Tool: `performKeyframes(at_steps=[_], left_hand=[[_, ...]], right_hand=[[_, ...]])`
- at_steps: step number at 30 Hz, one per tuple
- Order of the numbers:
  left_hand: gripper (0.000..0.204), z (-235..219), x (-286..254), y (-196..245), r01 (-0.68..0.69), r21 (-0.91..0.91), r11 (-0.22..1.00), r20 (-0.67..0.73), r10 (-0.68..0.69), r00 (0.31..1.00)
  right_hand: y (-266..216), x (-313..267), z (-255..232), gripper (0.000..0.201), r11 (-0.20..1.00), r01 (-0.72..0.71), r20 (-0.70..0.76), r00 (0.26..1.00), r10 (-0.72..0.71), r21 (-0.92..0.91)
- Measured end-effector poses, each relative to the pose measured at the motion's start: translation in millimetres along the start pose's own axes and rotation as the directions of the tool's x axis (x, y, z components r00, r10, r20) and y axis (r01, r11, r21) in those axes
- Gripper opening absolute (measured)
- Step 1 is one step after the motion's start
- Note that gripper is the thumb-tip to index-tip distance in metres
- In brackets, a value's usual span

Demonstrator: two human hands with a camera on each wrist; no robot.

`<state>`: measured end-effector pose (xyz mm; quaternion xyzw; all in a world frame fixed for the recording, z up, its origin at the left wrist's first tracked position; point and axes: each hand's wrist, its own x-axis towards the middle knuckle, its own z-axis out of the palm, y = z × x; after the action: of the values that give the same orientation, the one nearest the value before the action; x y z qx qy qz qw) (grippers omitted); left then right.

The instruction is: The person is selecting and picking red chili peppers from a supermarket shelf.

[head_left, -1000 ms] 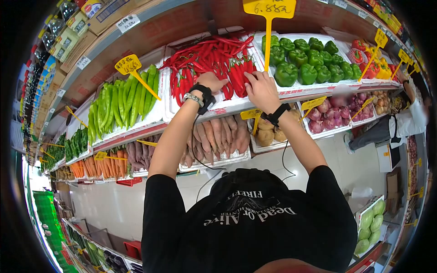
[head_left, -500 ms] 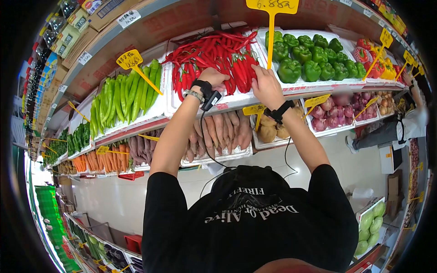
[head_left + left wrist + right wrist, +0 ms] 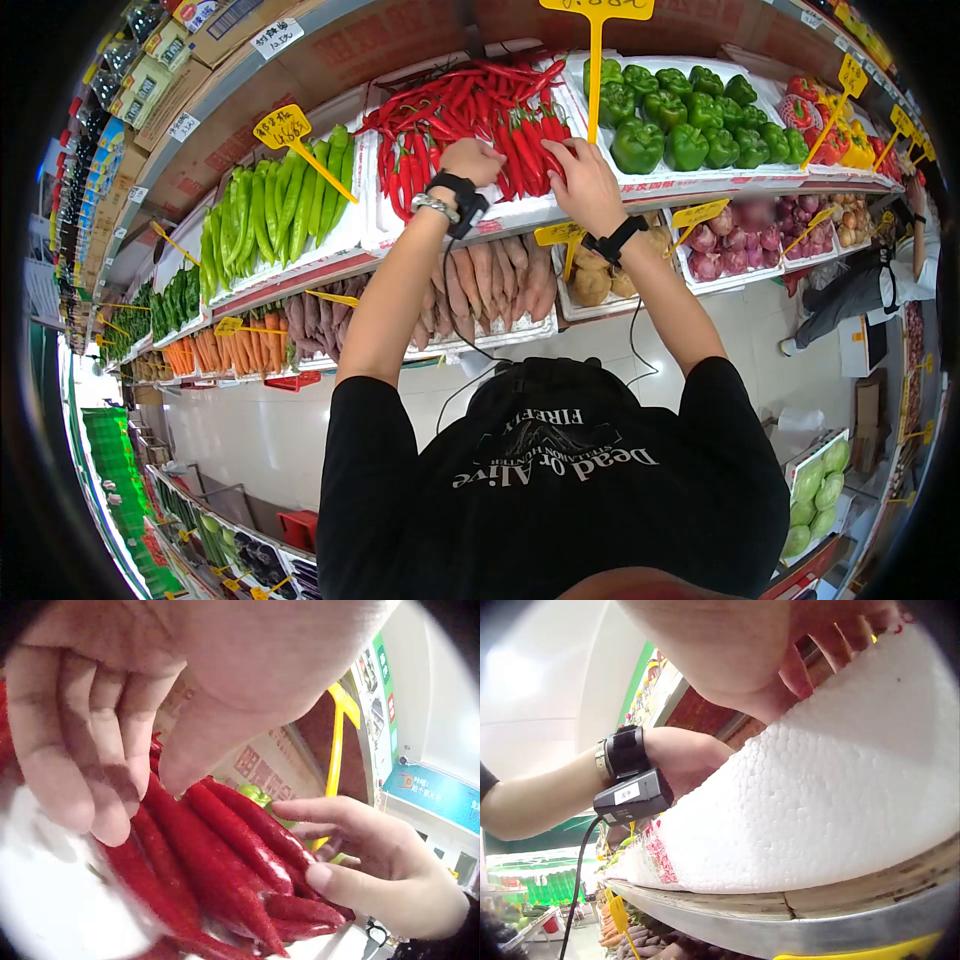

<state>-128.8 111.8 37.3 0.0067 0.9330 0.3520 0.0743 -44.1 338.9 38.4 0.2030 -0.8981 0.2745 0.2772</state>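
Red chili peppers (image 3: 520,150) lie in a white foam tray, the nearer ones side by side. My left hand (image 3: 470,165) is over their near-left part. In the left wrist view its loosely bent fingers (image 3: 105,765) and thumb rest at the upper ends of several red chilies (image 3: 217,855). My right hand (image 3: 588,188) is at the right side of the row; in the left wrist view that hand (image 3: 382,862) touches the chilies with thumb and forefinger spread. The foam tray's wall (image 3: 817,787) hides part of both hands in the right wrist view.
Long green peppers (image 3: 275,220) lie left of the chilies, green bell peppers (image 3: 685,145) right. A yellow price sign's stem (image 3: 595,80) stands beside my right hand. Sweet potatoes (image 3: 490,290) and potatoes (image 3: 590,285) are on the lower shelf. Another person (image 3: 860,300) is at far right.
Both hands stay at the chilies with small shifts; my left hand has moved slightly up in the head view, and my right slightly rightward. The other person's leg has moved.
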Motion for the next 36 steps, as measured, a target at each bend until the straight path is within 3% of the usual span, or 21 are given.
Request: performKeyframes(at_steps=[1,3,4,7,9,11,17,21,22,23,25,28,29,31,32,33,34,36], left_hand=[[0.025,-10.0,-2.7,-4.2,-0.034,0.091,0.995,-0.03,0.037,0.999],[0.027,-36.5,-21.4,-2.5,0.04,0.325,0.945,-0.159,0.013,0.987],[0.028,-53.9,-29.0,-3.7,0.003,0.409,0.912,-0.07,0.029,0.997],[0.056,-66.5,-33.2,-20.3,0.157,0.554,0.818,-0.126,-0.104,0.986],[0.057,-58.0,-29.3,-30.8,0.143,0.553,0.821,-0.124,-0.089,0.988],[0.072,-54.0,-29.8,-23.4,0.177,0.511,0.841,-0.073,-0.163,0.984],[0.075,-53.0,-36.7,-0.5,0.19,0.577,0.794,-0.108,-0.156,0.982],[0.05,-52.0,-2.0,-3.0,0.03,0.464,0.885,-0.027,-0.019,0.999],[0.042,-49.4,24.3,-12.6,0.055,0.32,0.946,0.087,-0.087,0.992],[0.039,-42.2,41.5,-19.5,0.123,0.178,0.976,0.109,-0.144,0.984],[0.039,-40.5,50.2,-13.9,0.143,0.124,0.982,0.139,-0.16,0.977],[0.04,-36.7,65.2,-6.3,0.111,0.223,0.968,0.132,-0.143,0.981],[0.034,-34.2,67.6,-7.2,0.066,0.222,0.973,0.145,-0.1,0.984],[0.023,-35.3,62.4,-1.9,-0.013,0.389,0.921,0.09,-0.024,0.996],[0.028,-30.5,43.7,-2.0,-0.045,0.511,0.858,-0.174,0.155,0.973],[0.037,-42.5,39.3,10.9,-0.006,0.606,0.796,-0.092,0.078,0.993],[0.034,-53.9,30.1,25.0,-0.057,0.656,0.753,-0.019,0.092,0.996],[0.031,-62.6,38.9,19.8,-0.2,0.66,0.724,0.012,0.257,0.966]], right_hand=[[0.8,-1.3,0.3,0.042,1.0,0.014,0.01,1.0,-0.014,-0.003],[3.8,-1.8,2.1,0.04,0.999,0.044,0.03,0.999,-0.044,-0.007],[3.9,-1.9,2.6,0.038,0.998,0.06,0.016,0.998,-0.06,-0.007],[-1.6,-0.4,8.6,0.036,0.994,0.113,-0.01,0.994,-0.113,0.002],[-5.6,2.1,13.3,0.036,0.989,0.146,-0.007,0.989,-0.146,0.009],[-9.2,3.6,17.8,0.035,0.992,0.123,0.011,0.992,-0.122,-0.023],[-23.7,9.9,12.5,0.034,0.986,0.166,0.054,0.985,-0.165,-0.014],[-31.0,9.5,15.3,0.034,0.971,0.24,0.156,0.959,-0.238,0.007],[-31.1,7.7,20.8,0.033,0.963,0.269,0.153,0.952,-0.264,-0.014],[-31.2,5.4,26.5,0.033,0.954,0.298,0.151,0.945,-0.29,-0.037],[-32.7,0.4,35.3,0.032,0.949,0.308,0.131,0.945,-0.298,-0.062],[-37.0,-4.9,30.9,0.034,0.959,0.281,0.219,0.939,-0.265,-0.044],[-38.2,-6.3,29.3,0.034,0.958,0.282,0.217,0.939,-0.265,-0.048],[-39.0,-10.9,25.7,0.034,0.959,0.277,0.216,0.942,-0.259,-0.058],[-38.8,-13.4,24.9,0.035,0.962,0.269,0.208,0.945,-0.253,-0.048],[-36.0,-16.4,27.5,0.035,0.956,0.291,0.163,0.945,-0.282,-0.03],[-36.1,-18.2,25.8,0.036,0.957,0.287,0.166,0.947,-0.277,-0.043],[-34.6,-22.6,23.6,0.037,0.953,0.295,0.171,0.945,-0.28,-0.071]])
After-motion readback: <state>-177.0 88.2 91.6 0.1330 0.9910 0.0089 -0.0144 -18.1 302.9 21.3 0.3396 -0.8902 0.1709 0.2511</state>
